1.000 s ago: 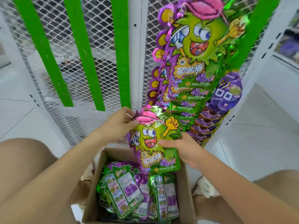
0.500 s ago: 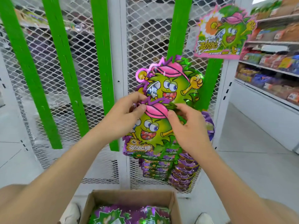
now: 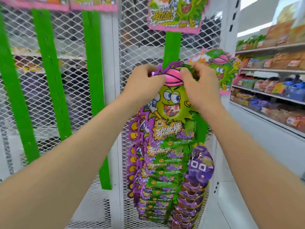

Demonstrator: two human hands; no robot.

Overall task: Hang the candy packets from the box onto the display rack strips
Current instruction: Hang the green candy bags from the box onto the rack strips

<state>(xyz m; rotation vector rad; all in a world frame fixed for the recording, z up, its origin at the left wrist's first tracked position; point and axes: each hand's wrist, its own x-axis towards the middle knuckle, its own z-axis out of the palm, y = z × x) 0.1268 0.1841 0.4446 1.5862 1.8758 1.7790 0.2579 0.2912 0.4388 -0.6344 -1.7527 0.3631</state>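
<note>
A candy packet (image 3: 171,103) with a green cartoon face and pink cap is held up against a green display strip (image 3: 173,45) on the white mesh rack. My left hand (image 3: 145,83) pinches the packet's top left corner. My right hand (image 3: 200,86) pinches its top right edge. Below it, several matching packets (image 3: 163,171) hang overlapped down the same strip, with purple packets (image 3: 196,187) hanging to their right. The box is out of view.
Three bare green strips (image 3: 49,70) hang on the mesh panel (image 3: 71,52) to the left. A pink-edged header card (image 3: 175,14) tops the strip. Store shelves (image 3: 270,90) with packaged goods run along the right. A white rack post (image 3: 228,38) stands between.
The view has tilted up and the box has left the frame. Both hands have raised the packet higher, from over the box to the strip above the hung packets.
</note>
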